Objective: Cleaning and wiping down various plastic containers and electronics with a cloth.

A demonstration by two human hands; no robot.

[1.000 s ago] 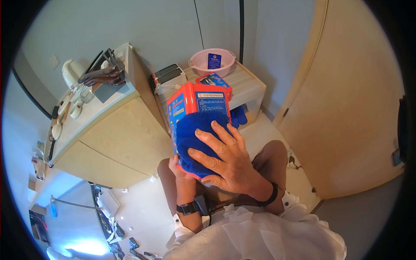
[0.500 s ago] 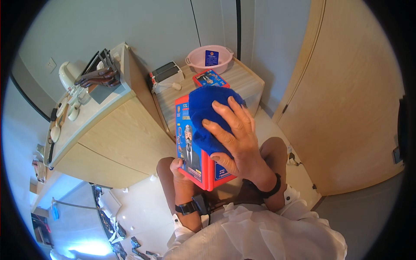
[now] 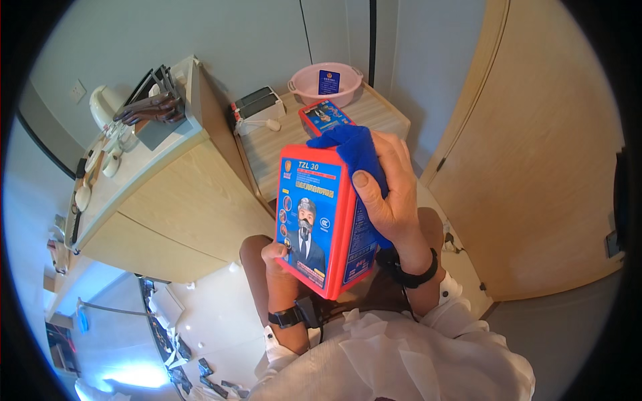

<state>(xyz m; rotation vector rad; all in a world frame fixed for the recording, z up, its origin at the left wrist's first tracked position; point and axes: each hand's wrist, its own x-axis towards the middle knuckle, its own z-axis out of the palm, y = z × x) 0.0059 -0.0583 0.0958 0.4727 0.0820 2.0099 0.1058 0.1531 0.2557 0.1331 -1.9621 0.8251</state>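
My left hand (image 3: 275, 257) grips a red box (image 3: 340, 220) by its lower left edge, thumb on the front and the other fingers hidden behind it. The box has a blue printed front with a picture of a person in a breathing mask, and it is held tilted above my lap. Against its right side my right hand (image 3: 396, 194) presses a blue cloth (image 3: 361, 155), with the thumb near the front edge and the fingers wrapped round the far side. One end of the cloth lies over the box's top.
A low wooden cabinet (image 3: 381, 123) ahead carries a second red and blue box (image 3: 326, 117), a pink basin (image 3: 328, 83) and a white device (image 3: 257, 110). To the left, a counter (image 3: 180, 144) holds a kettle (image 3: 105, 107) and utensils. A wooden door (image 3: 535, 154) stands at right.
My right hand has moved the blue cloth from the front of the box to its right side, uncovering the front. The box has turned slightly. My left hand keeps its grip.
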